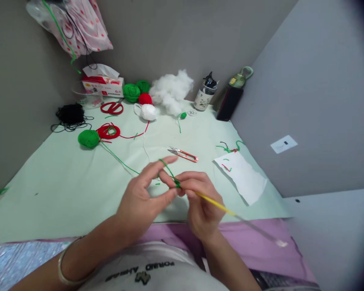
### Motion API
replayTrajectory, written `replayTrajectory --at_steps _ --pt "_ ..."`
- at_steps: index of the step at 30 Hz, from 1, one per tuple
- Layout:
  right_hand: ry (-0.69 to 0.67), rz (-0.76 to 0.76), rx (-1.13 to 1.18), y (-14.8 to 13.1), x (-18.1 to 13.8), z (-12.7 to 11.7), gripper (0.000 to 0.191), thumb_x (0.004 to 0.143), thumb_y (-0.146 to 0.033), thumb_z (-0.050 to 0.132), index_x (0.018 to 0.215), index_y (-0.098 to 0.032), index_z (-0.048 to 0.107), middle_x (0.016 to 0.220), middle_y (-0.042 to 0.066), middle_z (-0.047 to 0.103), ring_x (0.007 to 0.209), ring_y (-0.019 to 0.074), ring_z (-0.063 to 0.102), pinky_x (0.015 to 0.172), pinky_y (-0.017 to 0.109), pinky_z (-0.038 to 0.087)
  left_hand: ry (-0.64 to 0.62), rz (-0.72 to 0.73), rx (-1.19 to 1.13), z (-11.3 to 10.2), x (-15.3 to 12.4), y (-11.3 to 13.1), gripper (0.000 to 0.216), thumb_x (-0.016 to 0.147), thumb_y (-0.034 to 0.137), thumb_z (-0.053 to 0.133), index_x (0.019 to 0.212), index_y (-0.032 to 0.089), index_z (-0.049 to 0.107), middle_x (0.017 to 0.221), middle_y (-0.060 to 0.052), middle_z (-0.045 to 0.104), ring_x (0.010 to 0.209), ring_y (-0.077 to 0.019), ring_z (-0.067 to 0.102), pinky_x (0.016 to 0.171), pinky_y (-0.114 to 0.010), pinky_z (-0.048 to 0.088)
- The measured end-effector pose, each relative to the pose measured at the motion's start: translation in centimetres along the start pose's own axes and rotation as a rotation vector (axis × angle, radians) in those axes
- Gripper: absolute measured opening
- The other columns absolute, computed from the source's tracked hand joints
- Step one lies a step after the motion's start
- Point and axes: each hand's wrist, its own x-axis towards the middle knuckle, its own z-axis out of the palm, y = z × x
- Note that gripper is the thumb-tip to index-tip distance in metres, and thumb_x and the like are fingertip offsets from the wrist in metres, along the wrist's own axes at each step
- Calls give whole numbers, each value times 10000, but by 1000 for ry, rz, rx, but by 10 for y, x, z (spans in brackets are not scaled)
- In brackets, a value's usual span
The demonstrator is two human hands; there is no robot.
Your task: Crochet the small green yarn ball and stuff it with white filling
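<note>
My left hand [141,198] pinches a small piece of green crochet work [177,183] between thumb and fingers. A strand of green yarn [166,166] runs over its raised index finger. In my right hand [204,204] is a crochet hook with a yellow shaft [215,203], its far end pointing down to the right. The hook's tip meets the green work, where the fingers hide it. A green yarn ball [89,138] lies at the left, its strand leading toward my left hand. Just beyond my fingers lie orange-handled thread snips [185,154].
Red yarn coil [104,131], black yarn [70,115], red scissors [112,108] and a white yarn ball [148,112] lie left and behind. White stuffing [172,91], a tissue box [104,86], a pen cup [204,99] and a bottle [232,97] line the back. White paper [242,178] lies right.
</note>
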Motion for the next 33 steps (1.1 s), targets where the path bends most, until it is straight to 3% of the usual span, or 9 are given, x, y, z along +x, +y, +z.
replayTrajectory --at_steps 3,9,13,16,21,24,27,30,33 --pt "49 -20 -49 1 -3 4 260 1014 -113 550 1111 -273 731 903 47 759 963 219 725 754 365 592 -29 -32 -93 4 -1 0 434 811 226 775 1238 275 713 836 22 670 1039 -205 624 1082 -372 419" --pt "173 376 372 5 4 1 165 1026 -260 607 971 -272 763 945 18 760 637 127 624 638 312 520 -102 -145 -332 -2 3 -6 479 873 254 779 1334 309 657 889 28 641 833 -129 574 843 -275 482" --pt "166 512 529 6 7 -1 152 1014 -314 639 941 -261 761 904 3 762 632 108 618 657 285 506 -123 -169 -368 -2 6 -8 450 875 229 782 1309 290 678 873 27 624 811 -109 565 778 -235 471" --pt "148 529 567 5 7 -1 146 1011 -316 648 939 -262 763 897 -1 761 640 101 611 669 274 504 -122 -176 -374 -2 6 -8 500 859 240 812 1331 313 663 881 37 619 780 -91 542 745 -213 459" --pt "101 482 553 4 7 -2 161 1013 -303 640 945 -261 779 923 19 754 741 126 636 666 266 514 -168 -241 -424 -3 5 -8 764 843 290 843 1515 396 495 860 66 607 585 -46 378 620 -200 409" --pt "75 435 491 4 6 -3 134 999 -302 655 981 -267 784 932 37 748 827 165 670 674 287 536 -187 -239 -445 -5 5 -6 862 831 271 850 1573 378 424 769 77 568 595 -56 397 652 -200 424" --pt "80 374 402 4 4 -3 103 972 -258 685 988 -263 787 917 50 748 885 200 694 695 321 567 -209 -239 -453 -6 6 -6 918 843 244 827 1617 350 344 842 51 625 583 -54 375 640 -200 417" --pt "114 379 407 5 5 -4 101 968 -232 683 966 -249 783 895 49 752 807 176 676 642 292 542 -221 -238 -434 -7 6 -6 926 863 237 803 1630 365 298 924 39 639 561 -45 321 613 -201 396" --pt "136 480 490 7 8 -4 78 958 -279 700 922 -232 751 866 32 750 632 121 603 592 266 509 -206 -196 -372 -8 5 -7 880 869 223 788 1608 381 336 960 32 633 617 -60 388 674 -214 429"
